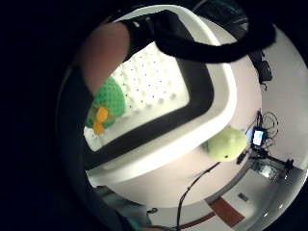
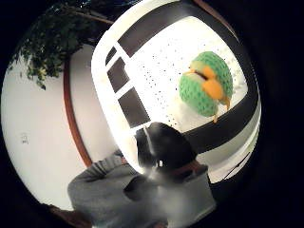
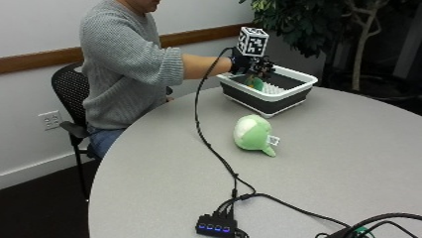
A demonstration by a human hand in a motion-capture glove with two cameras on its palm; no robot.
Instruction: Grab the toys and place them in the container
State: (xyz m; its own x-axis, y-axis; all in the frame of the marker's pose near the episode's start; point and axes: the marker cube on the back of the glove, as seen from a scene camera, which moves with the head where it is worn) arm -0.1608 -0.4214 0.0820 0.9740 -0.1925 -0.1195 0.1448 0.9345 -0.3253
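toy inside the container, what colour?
Green with orange parts: the toy lies in the white-and-black container. Best seen in the right thumb side palm view.

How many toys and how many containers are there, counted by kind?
Toys: 2, a green and orange toy in the container and a pale green plush toy on the table.
Containers: 1, the white and black container.
Total: 3.

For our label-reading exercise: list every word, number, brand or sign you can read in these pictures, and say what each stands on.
No text can be read anywhere.
White tag on the light green plush toy: too small to read.
Container, green and orange toy inside it, table: no lettering visible.
Small lit screen in the background: blurred.
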